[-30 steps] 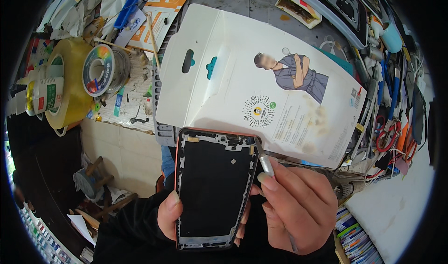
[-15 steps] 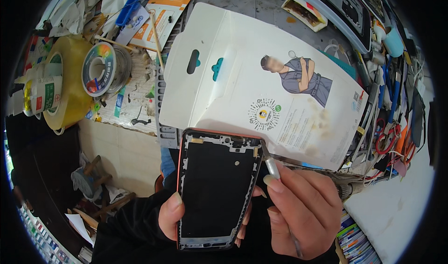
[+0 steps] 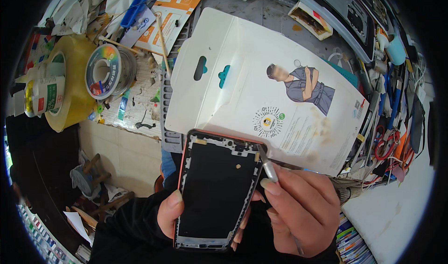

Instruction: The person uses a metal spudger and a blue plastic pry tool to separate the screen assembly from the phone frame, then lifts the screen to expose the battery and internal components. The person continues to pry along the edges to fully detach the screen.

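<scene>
A phone frame (image 3: 212,189) with a black inner face, patchy grey-white borders and an orange-red outer edge is held tilted near the bench edge. My left hand (image 3: 170,212) grips it, thumb on the left side and fingertips showing at the right side. Pinched in my right hand (image 3: 305,208) is a slim silver craft knife (image 3: 269,170). Its narrow dark blade meets the frame's top right corner; whether it touches the surface or the rim is too small to tell. The tail of the knife's handle shows below my right palm.
Just beyond the phone lies a flattened white cardboard package (image 3: 242,96). To the left stand a solder wire spool (image 3: 102,72), a yellowish tape roll (image 3: 72,86) and a white bottle (image 3: 44,96). Hand tools, including red-handled scissors (image 3: 385,142), crowd the right side.
The knife's tip has shifted slightly inward from the corner along the top edge. The bench and package sit a little lower and further right in the view. Both grips are the same.
</scene>
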Action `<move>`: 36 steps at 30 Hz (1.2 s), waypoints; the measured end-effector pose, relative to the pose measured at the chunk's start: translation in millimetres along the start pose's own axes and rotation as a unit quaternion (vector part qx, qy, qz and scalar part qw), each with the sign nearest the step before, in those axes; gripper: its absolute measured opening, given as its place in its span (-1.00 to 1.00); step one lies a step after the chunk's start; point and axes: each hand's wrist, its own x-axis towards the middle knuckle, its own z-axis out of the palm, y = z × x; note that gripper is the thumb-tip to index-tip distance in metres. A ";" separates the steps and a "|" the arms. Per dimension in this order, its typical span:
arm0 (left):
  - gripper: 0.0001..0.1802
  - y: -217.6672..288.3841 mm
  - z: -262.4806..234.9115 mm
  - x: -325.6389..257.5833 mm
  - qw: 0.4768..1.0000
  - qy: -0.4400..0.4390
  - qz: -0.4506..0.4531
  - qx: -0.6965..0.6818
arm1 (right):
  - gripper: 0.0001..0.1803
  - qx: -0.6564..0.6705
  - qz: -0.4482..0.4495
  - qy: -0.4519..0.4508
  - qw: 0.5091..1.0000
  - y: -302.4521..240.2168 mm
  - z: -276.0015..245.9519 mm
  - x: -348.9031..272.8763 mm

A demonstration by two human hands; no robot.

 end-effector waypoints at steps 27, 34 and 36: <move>0.39 -18.5 -8.8 -13.3 0.992 -0.124 -0.019 0.014 | -0.57 -0.090 0.033 0.146 0.985 -5.9 -45.2 -57.7; 0.41 -31.9 -4.6 -16.7 0.987 -0.154 0.052 0.006 | -0.57 -0.085 0.152 0.122 0.977 52.0 -129.4 -50.9; 0.41 -34.6 -6.2 -17.3 0.985 -0.161 0.062 0.006 | -0.59 -0.098 0.125 0.124 0.980 76.5 -135.3 -39.5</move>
